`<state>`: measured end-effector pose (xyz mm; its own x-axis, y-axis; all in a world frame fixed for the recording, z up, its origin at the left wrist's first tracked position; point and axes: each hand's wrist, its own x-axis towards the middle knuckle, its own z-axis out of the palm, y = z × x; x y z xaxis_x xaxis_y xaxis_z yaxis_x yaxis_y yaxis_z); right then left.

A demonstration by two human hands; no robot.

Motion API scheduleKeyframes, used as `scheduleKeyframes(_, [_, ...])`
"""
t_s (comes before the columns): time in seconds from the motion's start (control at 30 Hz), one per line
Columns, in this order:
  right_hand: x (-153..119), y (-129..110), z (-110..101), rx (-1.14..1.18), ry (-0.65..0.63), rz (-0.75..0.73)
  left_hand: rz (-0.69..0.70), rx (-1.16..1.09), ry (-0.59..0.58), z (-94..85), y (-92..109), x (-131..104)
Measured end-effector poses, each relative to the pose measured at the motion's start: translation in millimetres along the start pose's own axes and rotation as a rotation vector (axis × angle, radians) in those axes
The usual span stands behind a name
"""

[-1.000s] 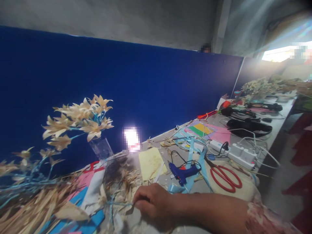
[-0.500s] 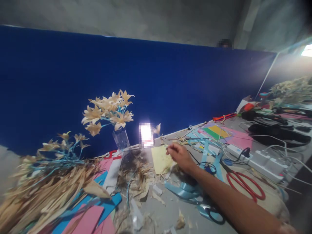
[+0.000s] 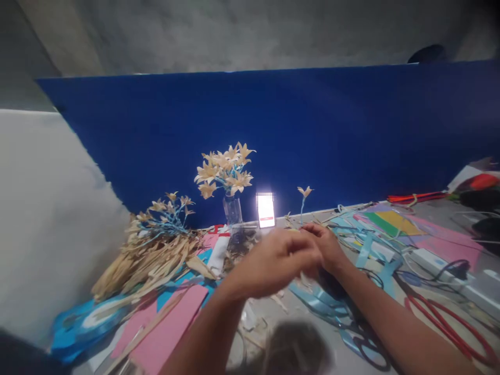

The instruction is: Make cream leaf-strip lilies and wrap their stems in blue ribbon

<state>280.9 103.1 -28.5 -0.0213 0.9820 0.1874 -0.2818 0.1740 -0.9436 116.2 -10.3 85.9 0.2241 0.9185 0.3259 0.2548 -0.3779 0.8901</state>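
Observation:
My left hand is over the middle of the table, its fingers curled and blurred beside my right hand. My right hand sits just behind and to the right, fingers bent around the lower end of a blue-wrapped stem. On that stem stands a single cream flower, upright above the fingers. What my left fingers hold, if anything, is hidden. Behind the hands a lit phone leans upright. Left of it, a clear vase holds a bunch of cream flowers.
Dry husks and more flowers lie at left, near pink sheets and a blue tape dispenser. Light-blue ribbon, red-handled scissors and a power strip are at right. A blue partition stands behind.
The view has swung left. My left hand has come into view next to my right hand. The single flower now stands upright above my right fingers.

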Motion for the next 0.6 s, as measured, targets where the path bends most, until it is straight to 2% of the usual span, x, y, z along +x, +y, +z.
scheduleKeyframes(0.03, [-5,-1,4,0.011,-0.035,-0.016,-0.013,0.06,0.028,2.8,-3,4])
scheduleKeyframes(0.07, [-11,-2,7,0.025,-0.065,-0.033,-0.05,0.131,0.149,6.6,-9,7])
scheduleKeyframes(0.13, [-21,-4,13,0.049,-0.116,-0.048,-0.153,0.099,0.266,15.0,-27,8])
scheduleKeyframes(0.23, [-35,-5,20,0.044,-0.211,0.017,-0.197,-0.121,0.265,25.9,-56,-5])
scheduleKeyframes(0.3, [-42,-4,23,0.032,-0.274,0.064,-0.213,-0.211,0.242,30.8,-68,-21])
scheduleKeyframes(0.43, [-49,4,27,0.035,-0.315,0.129,-0.268,-0.313,0.24,34.4,-73,-44])
scheduleKeyframes(0.6, [-55,8,31,0.021,-0.27,0.133,-0.329,-0.316,0.282,31.5,-77,-49])
